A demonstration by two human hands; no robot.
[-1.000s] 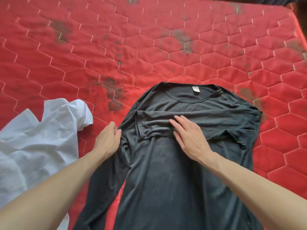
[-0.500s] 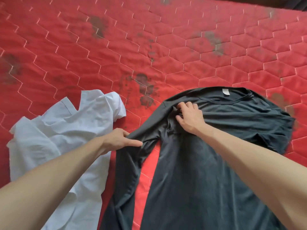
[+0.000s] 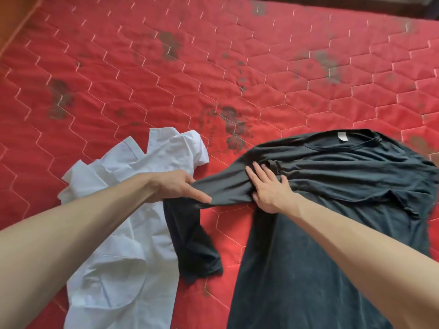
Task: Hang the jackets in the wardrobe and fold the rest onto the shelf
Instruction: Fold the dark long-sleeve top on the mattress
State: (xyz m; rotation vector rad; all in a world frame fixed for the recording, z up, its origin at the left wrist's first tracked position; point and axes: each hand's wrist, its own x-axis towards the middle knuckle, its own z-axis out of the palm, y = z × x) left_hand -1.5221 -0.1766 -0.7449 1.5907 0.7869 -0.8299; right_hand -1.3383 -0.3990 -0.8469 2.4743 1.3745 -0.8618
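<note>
The dark long-sleeved shirt lies flat on the red mattress, collar away from the person. Its left sleeve runs out sideways from the shoulder, long axis across the view, then droops over the edge of the white shirt. The left hand pinches that sleeve mid-length; the right hand lies flat, fingers spread, pressing the shoulder seam. The fold probably calls for swinging the sleeve rightward over the body, pivoting at the right hand, which sits nearer the hinge
</note>
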